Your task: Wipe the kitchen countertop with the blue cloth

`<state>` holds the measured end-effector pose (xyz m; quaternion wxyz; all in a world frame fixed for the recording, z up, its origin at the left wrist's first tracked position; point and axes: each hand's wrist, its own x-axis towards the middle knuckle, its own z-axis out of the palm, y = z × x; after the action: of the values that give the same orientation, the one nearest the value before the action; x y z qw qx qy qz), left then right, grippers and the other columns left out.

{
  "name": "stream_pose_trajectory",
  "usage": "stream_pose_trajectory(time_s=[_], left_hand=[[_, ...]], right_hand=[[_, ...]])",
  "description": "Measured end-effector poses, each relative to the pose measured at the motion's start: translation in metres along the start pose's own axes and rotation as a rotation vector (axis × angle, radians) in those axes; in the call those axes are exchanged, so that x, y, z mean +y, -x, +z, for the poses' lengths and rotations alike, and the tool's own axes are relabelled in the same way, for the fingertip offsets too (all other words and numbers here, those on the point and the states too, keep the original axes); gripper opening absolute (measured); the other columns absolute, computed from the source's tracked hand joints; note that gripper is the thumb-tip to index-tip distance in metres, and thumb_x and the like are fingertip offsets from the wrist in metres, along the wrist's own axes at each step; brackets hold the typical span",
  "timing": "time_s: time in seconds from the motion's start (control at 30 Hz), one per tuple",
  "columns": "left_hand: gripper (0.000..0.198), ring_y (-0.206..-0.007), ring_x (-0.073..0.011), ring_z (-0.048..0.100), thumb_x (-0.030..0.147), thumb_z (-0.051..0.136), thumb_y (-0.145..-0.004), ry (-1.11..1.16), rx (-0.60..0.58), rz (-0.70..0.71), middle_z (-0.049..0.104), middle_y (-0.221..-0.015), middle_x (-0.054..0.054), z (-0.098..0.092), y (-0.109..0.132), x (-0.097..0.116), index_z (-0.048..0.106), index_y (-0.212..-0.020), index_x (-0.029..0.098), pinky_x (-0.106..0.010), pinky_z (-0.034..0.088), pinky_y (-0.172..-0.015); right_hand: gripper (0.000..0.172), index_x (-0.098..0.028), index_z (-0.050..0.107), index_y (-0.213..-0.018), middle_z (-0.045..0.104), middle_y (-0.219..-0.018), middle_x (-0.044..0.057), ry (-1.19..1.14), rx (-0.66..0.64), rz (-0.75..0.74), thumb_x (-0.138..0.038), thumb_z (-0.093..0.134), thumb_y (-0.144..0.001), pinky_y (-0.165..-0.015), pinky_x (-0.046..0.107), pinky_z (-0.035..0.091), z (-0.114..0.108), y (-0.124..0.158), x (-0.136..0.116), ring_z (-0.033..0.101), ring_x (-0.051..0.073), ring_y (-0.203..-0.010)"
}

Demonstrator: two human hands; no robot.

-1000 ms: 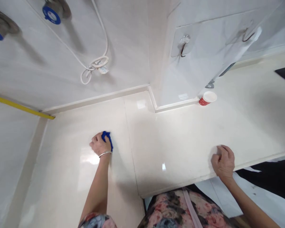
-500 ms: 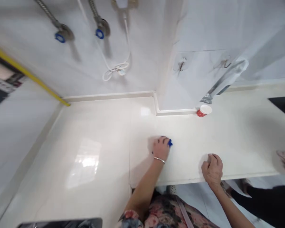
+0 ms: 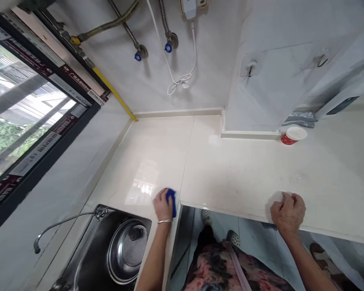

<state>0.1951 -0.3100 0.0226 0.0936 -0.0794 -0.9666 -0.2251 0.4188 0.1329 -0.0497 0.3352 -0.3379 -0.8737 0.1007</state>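
The blue cloth (image 3: 174,208) lies on the counter (image 3: 230,169), right at the inner corner where the two front edges meet, just beside a thin seam. The person's left hand (image 3: 163,205) has hold of it, fingers bent and pressed over it, a pale bracelet (image 3: 165,221) round the wrist. Their right hand (image 3: 288,212) rests well apart along the front edge, curled into a loose fist; I cannot tell whether anything is tucked inside.

On the near side of the left hand is the sink (image 3: 91,252), with a round steel bowl (image 3: 111,258) in it, a perforated strainer (image 3: 135,246) showing inside, and a curved tap (image 3: 59,222) reaching over the rim towards the wall.

Farther back, a red and white cup (image 3: 291,136) stands upright near the jutting wall, beside something silvery (image 3: 299,120). A looped white cord (image 3: 182,81) hangs against the back wall, below two blue-handled valves (image 3: 170,43). A yellow pipe (image 3: 115,95) slants down to the counter's far corner, and daylight comes through the window (image 3: 24,105).
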Motion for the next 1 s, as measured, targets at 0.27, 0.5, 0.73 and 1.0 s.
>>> stream_pose_trajectory(time_s=[0.27,0.5,0.73,1.0], left_hand=[[0.026,-0.108,-0.0342,0.065,0.031,0.057,-0.081,-0.05,0.064,-0.105,0.072,-0.113,-0.015,-0.065,0.03,-0.07,0.069,-0.101,0.021,-0.056,0.046,-0.097],[0.023,-0.11,-0.028,0.067,0.032,0.059,-0.086,0.076,-0.116,0.092,0.074,-0.117,-0.009,-0.019,0.049,-0.011,0.07,-0.106,0.028,-0.05,0.048,-0.097],[0.017,-0.109,-0.0283,0.063,0.028,0.061,-0.085,0.101,-0.193,0.085,0.071,-0.117,-0.008,0.002,-0.002,0.006,0.068,-0.101,0.028,-0.051,0.047,-0.096],[0.025,-0.114,-0.031,0.055,0.019,0.059,-0.082,0.075,-0.247,0.099,0.064,-0.12,-0.011,0.025,-0.07,0.024,0.07,-0.104,0.028,-0.053,0.044,-0.101]], right_hand=[[0.046,-0.01,0.061,-0.124,0.052,-0.133,0.023,-0.036,-0.04,-0.014,-0.019,0.05,-0.079,-0.096,0.054,0.043,0.0,0.004,-0.004,0.05,0.037,-0.118],[0.05,-0.011,0.058,-0.128,0.055,-0.131,0.021,0.014,-0.056,-0.038,-0.016,0.051,-0.078,-0.102,0.055,0.041,0.001,0.004,-0.003,0.05,0.036,-0.123],[0.054,-0.011,0.056,-0.13,0.055,-0.132,0.021,0.048,-0.069,-0.054,-0.013,0.052,-0.076,-0.106,0.058,0.04,0.003,0.005,0.002,0.052,0.037,-0.123],[0.052,-0.011,0.057,-0.129,0.055,-0.132,0.02,0.1,-0.091,0.009,-0.014,0.051,-0.077,-0.104,0.055,0.04,0.0,0.004,-0.008,0.051,0.036,-0.122]])
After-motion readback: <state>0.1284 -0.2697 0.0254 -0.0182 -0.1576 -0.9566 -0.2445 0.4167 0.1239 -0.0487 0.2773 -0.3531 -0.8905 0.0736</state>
